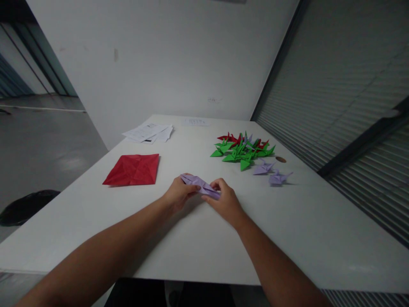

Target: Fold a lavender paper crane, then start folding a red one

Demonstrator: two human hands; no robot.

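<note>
The half-folded lilac paper (201, 186) is held low over the tabletop (191, 243), right of the red sheet (132, 169). It is pinched at both ends: the left hand (179, 194) is closed on one, the right hand (225, 200) on the other. Edges are probably best aligned before a crease is pressed. Folded cranes (243, 150) lie farther right of the red sheet.

Bare left hand (178, 195), bare right hand (227, 204), both forearms (128, 238) bare.
</note>
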